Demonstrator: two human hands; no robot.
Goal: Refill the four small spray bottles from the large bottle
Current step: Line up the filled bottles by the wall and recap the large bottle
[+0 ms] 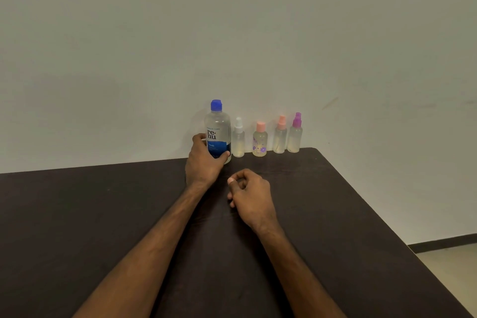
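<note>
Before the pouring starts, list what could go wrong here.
1. The left hand grips the large bottle, which stands close beside the white-topped spray bottle; lifting it carelessly could topple that one, perhaps the row.
2. The purple-topped spray bottle stands near the corner of the table and could be knocked off.

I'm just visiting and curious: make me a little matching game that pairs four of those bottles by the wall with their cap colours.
Bottles:
1. large bottle
2. flowered bottle
3. rightmost bottle
4. bottle next to the large one

Caps:
a. purple
b. white
c. blue
d. pink

Pairs: 1-c, 2-d, 3-a, 4-b.
</note>
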